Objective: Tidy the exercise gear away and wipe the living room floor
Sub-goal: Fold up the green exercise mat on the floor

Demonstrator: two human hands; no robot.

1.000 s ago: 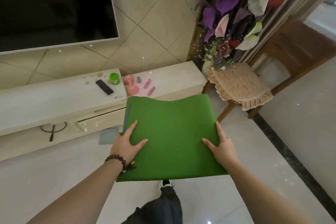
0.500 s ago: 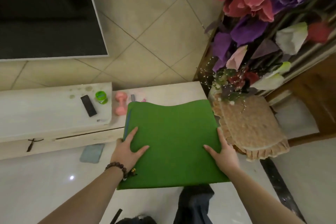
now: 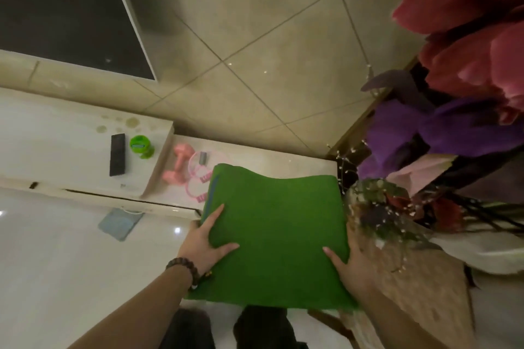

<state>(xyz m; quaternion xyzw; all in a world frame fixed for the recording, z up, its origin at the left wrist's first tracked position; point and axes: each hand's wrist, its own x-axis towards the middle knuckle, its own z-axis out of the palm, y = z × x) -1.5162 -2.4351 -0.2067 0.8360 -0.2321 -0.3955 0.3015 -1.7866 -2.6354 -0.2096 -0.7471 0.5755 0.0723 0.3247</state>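
A folded green exercise mat [image 3: 278, 229] is carried flat in front of me, its far edge reaching over the low end of the white TV cabinet [image 3: 71, 150]. My left hand [image 3: 205, 241] grips its left edge, thumb on top and fingers underneath. My right hand [image 3: 353, 266] grips the right edge the same way. A pink dumbbell [image 3: 177, 163] and a pink skipping rope [image 3: 198, 176] lie on the cabinet's lower step, just left of the mat's far corner.
A black remote [image 3: 117, 154] and a green jar [image 3: 140, 146] sit on the cabinet's upper top. A blue-grey cloth [image 3: 120, 222] lies on the floor by the cabinet. A cushioned wooden chair [image 3: 419, 300] and tall artificial flowers [image 3: 465, 88] crowd the right. The TV [image 3: 62, 8] hangs above.
I have stepped closer to the cabinet. The mat has moved forward, its far edge now over the lower step beside the dumbbell. Both hands keep the same hold.
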